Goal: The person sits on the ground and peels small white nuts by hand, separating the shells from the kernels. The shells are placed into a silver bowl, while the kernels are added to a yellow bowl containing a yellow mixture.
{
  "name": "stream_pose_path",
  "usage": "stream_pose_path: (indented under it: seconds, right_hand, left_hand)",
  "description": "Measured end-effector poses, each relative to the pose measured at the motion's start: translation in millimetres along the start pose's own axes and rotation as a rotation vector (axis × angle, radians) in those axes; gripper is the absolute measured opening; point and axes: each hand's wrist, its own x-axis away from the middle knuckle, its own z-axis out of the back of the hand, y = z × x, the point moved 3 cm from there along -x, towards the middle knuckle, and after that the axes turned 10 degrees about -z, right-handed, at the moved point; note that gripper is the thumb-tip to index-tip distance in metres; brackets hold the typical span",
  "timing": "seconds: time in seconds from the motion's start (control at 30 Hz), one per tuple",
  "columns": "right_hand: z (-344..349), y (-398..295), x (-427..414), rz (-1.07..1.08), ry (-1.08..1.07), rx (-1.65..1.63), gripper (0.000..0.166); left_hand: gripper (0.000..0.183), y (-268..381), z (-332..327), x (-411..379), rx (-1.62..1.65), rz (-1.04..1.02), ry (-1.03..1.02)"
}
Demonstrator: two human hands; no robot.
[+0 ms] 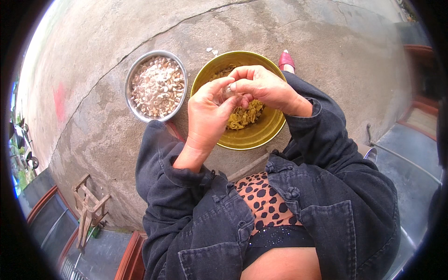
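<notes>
Both my hands meet above a wide yellow metal basin [259, 134]. My left hand [210, 108] and my right hand [262, 84] hold a small, pale, translucent piece [227, 91] between their fingertips; what it is I cannot tell. Inside the basin lie yellow-brown flakes or peelings [245, 117], partly hidden by my hands. To the left, a round silver-coloured metal bowl [128, 94] is heaped with small whitish and brownish pieces [157, 85], like split shells or seeds.
Pale scraps [212, 51] lie on the cracked concrete ground [168, 21] beyond the basin. A wooden stool [89, 206] lies or stands at the lower left. A red shoe [287, 60] shows beside the basin, and a metal container [369, 153] is at the right.
</notes>
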Motion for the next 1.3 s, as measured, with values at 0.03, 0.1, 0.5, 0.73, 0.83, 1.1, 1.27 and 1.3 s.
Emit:
stream_pose_path:
  seconds: [0.03, 0.1, 0.5, 0.73, 0.83, 1.1, 1.27, 1.3]
  right_hand:
    - [1, 1, -1, -0.002, -0.010, 0.011, 0.020]
    - [1, 0, 0, 0.010, -0.035, 0.014, 0.020]
    - [-1, 4, -2, 0.013, -0.092, 0.030, 0.015]
    - [-3, 9, -6, 0.101, -0.066, 0.083, 0.015]
    - [-5, 9, -6, 0.097, -0.032, 0.120, 0.016]
    - [-5, -3, 0, 0.089, -0.104, 0.046, 0.019]
    - [-5, -8, 2, 0.144, -0.170, 0.048, 0.017]
    - [-5, -7, 2, 0.148, -0.164, 0.043, 0.017]
  left_hand:
    - [0.031, 1, 1, 0, -0.027, 0.014, -0.008]
    - [0.030, 0, 3, -1, 0.004, 0.036, -0.034]
    - [0.032, -1, 14, -5, -0.030, 0.129, -0.188]
    - [0.028, 4, 8, -1, -0.056, 0.052, -0.104]
    - [0.028, 1, 4, 1, -0.114, 0.019, -0.066]
    - [0.029, 9, 8, -3, 0.018, 0.057, -0.062]
    - [0.029, 15, 9, -2, 0.063, 0.065, -0.086]
    - [0.029, 15, 9, -2, 0.039, 0.055, -0.083]
